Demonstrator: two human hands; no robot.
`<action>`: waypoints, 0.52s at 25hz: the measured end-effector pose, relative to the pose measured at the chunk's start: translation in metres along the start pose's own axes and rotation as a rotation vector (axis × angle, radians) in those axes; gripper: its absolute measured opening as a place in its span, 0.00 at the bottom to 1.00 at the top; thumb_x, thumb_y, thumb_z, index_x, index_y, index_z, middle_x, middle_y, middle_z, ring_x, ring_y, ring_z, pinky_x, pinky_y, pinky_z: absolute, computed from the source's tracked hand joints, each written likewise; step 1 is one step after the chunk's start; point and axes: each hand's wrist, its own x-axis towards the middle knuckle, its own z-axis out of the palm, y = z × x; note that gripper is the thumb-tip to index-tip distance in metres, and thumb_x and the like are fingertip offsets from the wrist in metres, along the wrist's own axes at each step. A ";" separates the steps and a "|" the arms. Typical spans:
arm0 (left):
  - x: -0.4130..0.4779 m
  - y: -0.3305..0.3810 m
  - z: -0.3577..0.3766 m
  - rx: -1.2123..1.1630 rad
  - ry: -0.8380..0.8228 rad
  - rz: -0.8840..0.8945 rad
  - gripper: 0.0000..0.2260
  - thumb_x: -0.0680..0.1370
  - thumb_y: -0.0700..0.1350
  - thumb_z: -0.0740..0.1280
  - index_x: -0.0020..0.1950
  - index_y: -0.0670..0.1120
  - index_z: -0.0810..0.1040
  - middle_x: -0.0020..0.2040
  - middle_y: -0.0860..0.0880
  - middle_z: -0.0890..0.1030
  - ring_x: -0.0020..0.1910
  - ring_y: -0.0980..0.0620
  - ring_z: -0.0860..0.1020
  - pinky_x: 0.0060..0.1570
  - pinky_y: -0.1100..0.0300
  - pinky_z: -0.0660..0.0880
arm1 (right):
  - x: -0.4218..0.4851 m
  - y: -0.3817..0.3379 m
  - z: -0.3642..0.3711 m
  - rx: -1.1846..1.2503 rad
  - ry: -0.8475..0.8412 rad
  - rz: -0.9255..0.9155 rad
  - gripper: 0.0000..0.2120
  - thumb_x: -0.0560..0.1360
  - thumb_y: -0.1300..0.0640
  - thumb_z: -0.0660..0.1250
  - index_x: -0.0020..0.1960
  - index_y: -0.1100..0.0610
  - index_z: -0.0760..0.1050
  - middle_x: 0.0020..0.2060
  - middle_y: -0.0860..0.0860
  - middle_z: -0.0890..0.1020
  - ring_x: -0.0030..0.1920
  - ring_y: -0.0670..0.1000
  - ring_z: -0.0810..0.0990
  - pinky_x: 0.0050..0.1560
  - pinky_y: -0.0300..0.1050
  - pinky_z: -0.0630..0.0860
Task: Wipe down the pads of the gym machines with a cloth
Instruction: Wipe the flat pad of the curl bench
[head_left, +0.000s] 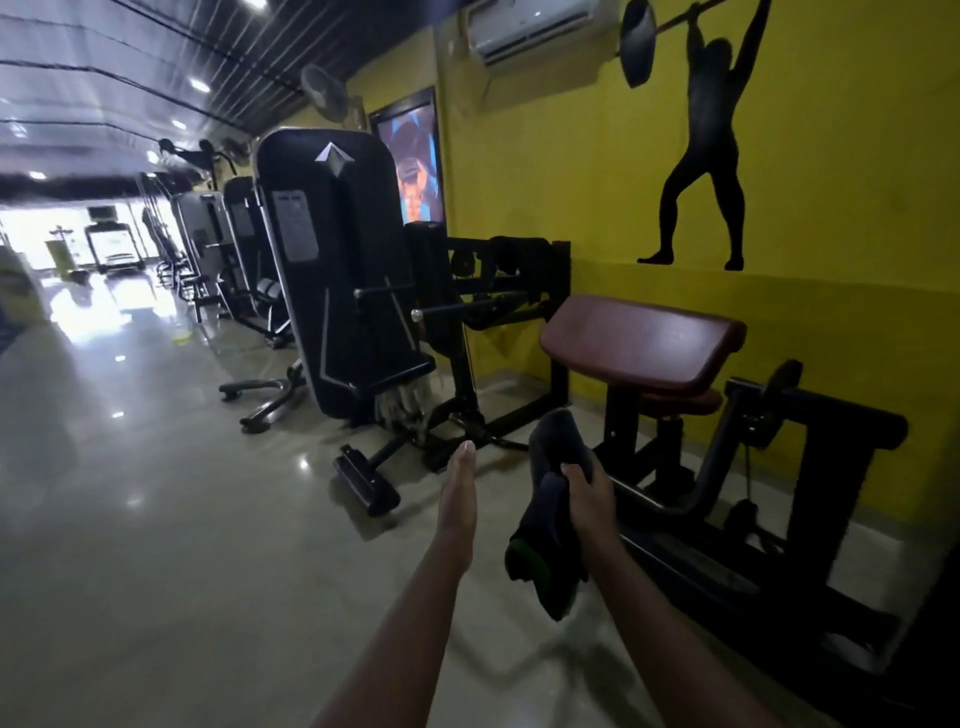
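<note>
The right hand has its grip closed around a dark cloth, fingers curled over the fabric near its middle. One end of the cloth stands up above the knuckles; the rest hangs down beside the forearm, with a green edge showing low on the fold. The folds hide how far the fingers wrap, and the thumb cannot be made out.

The left hand is stretched forward with fingers straight and together, seen edge-on, so its palm side is hidden. It holds nothing and touches nothing, and it sits just beside the cloth without meeting it.

Ahead of the right hand, near the yellow wall, stands a black-framed machine with a brown arm pad tilted toward the wall. A second, smaller brown pad lies under its far side, mostly covered by the upper pad. The cloth is held in the air in front of and below the arm pad, apart from it. The machine's lower frame runs out of the picture at the right and bottom, and its dark parts merge in shadow.

To the left stands a tall black weight-stack cover; its label is too blurred to read. More machines line the wall behind it, dim and overlapping, hard to tell apart. The glossy floor is washed out by glare at the far end of the room.
</note>
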 end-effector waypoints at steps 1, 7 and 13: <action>0.036 0.001 -0.010 0.007 -0.002 0.000 0.24 0.81 0.56 0.51 0.76 0.50 0.58 0.76 0.51 0.60 0.74 0.52 0.59 0.69 0.55 0.54 | 0.026 0.004 0.023 0.012 0.030 -0.004 0.18 0.80 0.60 0.57 0.69 0.56 0.66 0.63 0.56 0.73 0.63 0.58 0.71 0.59 0.50 0.69; 0.242 0.011 -0.071 0.011 -0.092 -0.013 0.23 0.81 0.56 0.51 0.75 0.50 0.59 0.75 0.49 0.61 0.74 0.50 0.59 0.68 0.54 0.56 | 0.168 0.015 0.159 0.055 0.191 -0.056 0.16 0.79 0.64 0.56 0.65 0.59 0.70 0.53 0.53 0.75 0.52 0.51 0.72 0.49 0.40 0.65; 0.423 0.009 -0.063 0.015 -0.248 -0.018 0.22 0.81 0.54 0.53 0.74 0.47 0.62 0.74 0.48 0.64 0.73 0.51 0.62 0.67 0.58 0.58 | 0.313 0.029 0.211 -0.005 0.407 -0.077 0.17 0.78 0.62 0.58 0.66 0.57 0.70 0.58 0.57 0.77 0.58 0.56 0.74 0.54 0.43 0.68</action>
